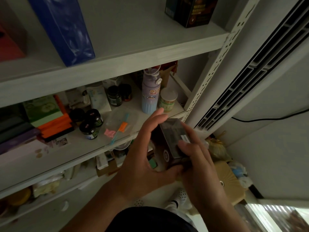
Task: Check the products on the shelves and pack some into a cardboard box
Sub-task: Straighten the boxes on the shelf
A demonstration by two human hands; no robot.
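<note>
A dark brown product box (170,139) with a round white emblem is held in front of the white shelf unit (117,59). My left hand (145,153) cups its left side, the thumb under the box and the fingers spread over its top. My right hand (195,158) grips its right side with the fingers curled over the face. No cardboard packing box is in view.
The middle shelf holds a lilac water bottle (150,92), a green-labelled can (168,99), several dark jars (91,124) and orange and green boxes (55,123). A blue bag (66,29) and a black box (190,10) stand above. An air-conditioner grille (250,67) is at right.
</note>
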